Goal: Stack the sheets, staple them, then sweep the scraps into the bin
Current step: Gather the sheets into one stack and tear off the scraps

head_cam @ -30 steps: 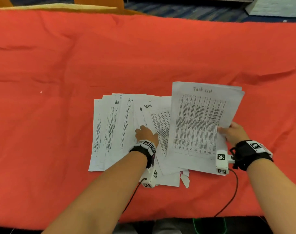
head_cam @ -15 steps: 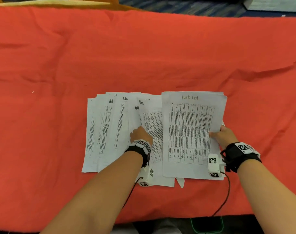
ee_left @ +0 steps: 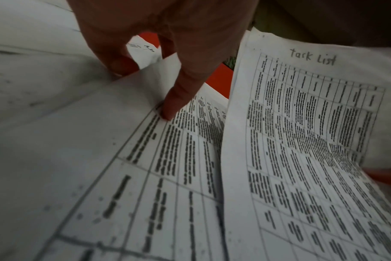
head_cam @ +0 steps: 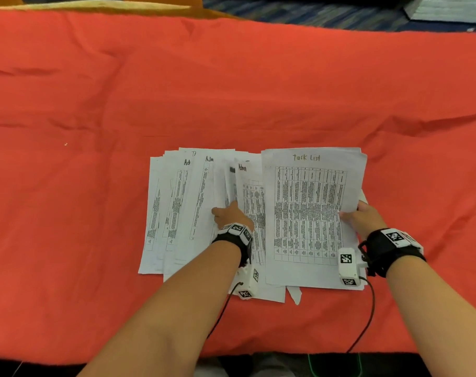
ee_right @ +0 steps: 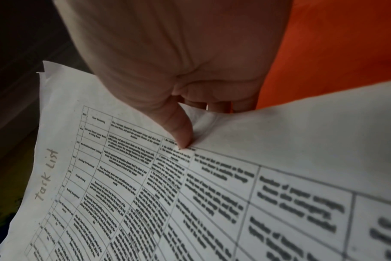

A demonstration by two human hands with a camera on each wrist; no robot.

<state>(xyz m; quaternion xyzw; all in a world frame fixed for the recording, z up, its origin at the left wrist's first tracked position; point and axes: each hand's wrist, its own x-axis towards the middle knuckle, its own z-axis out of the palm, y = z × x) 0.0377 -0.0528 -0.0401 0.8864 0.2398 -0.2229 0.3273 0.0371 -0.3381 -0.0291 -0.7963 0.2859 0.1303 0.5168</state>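
Observation:
Several printed sheets [head_cam: 182, 208] lie fanned out on the red cloth. My left hand [head_cam: 227, 213] is on their right part; its thumb [ee_left: 174, 98] lies on a table-printed sheet [ee_left: 145, 176], whose edge is raised between thumb and fingers. My right hand [head_cam: 359, 216] holds the stack topped by the "Task List" sheet [head_cam: 307, 213] at its right edge, thumb [ee_right: 179, 130] on top and fingers underneath. That stack lies straight, beside the fan. A small paper scrap [head_cam: 294, 295] sticks out below the sheets. No stapler or bin shows.
The red cloth [head_cam: 231, 91] covers the whole table, wrinkled in places, with broad bare stretches left, right and behind the papers. The near table edge [head_cam: 258, 355] runs just under my forearms. A tiny white fleck [head_cam: 65, 144] lies far left.
My right hand has brought the tilted Task List stack down and left, so it now lies straight beside the fan. My left hand has stayed on the fanned sheets.

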